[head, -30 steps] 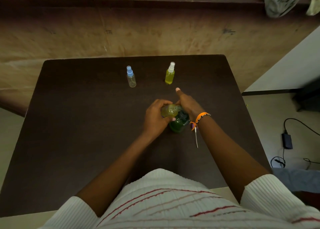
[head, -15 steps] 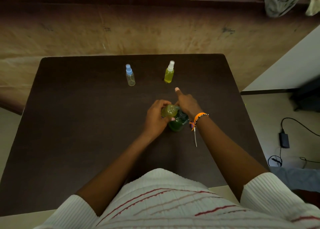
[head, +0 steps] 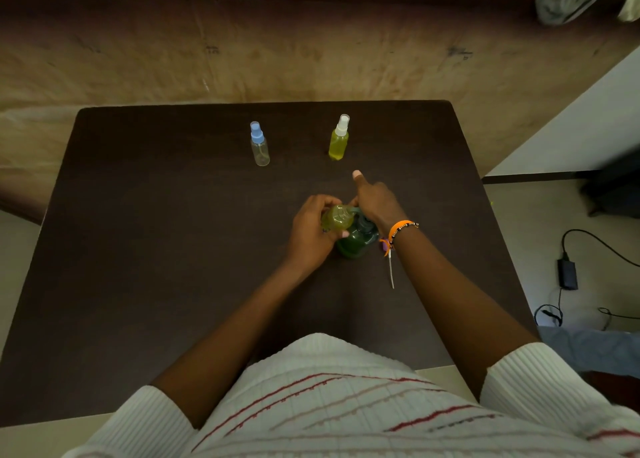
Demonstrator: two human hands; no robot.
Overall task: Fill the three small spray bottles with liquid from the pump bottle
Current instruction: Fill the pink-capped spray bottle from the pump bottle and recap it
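Note:
At the table's middle stands a dark green pump bottle (head: 358,241). My left hand (head: 310,231) grips a small uncapped bottle (head: 337,217) holding yellow-green liquid, right beside the pump's spout. My right hand (head: 375,201) rests on the pump head, index finger stretched forward. Further back stand two capped spray bottles: a clear one with a blue cap (head: 259,144) and a yellow-filled one with a white cap (head: 339,138). A loose spray cap with its thin tube (head: 390,267) lies under my right wrist.
The dark brown table (head: 156,250) ends at a tan wall behind. On the floor to the right lie a black power adapter (head: 567,273) and cables. A white surface (head: 588,125) runs along the right side.
Both hands stay at the pump bottle with the small bottle held at the spout; only the view has shifted slightly.

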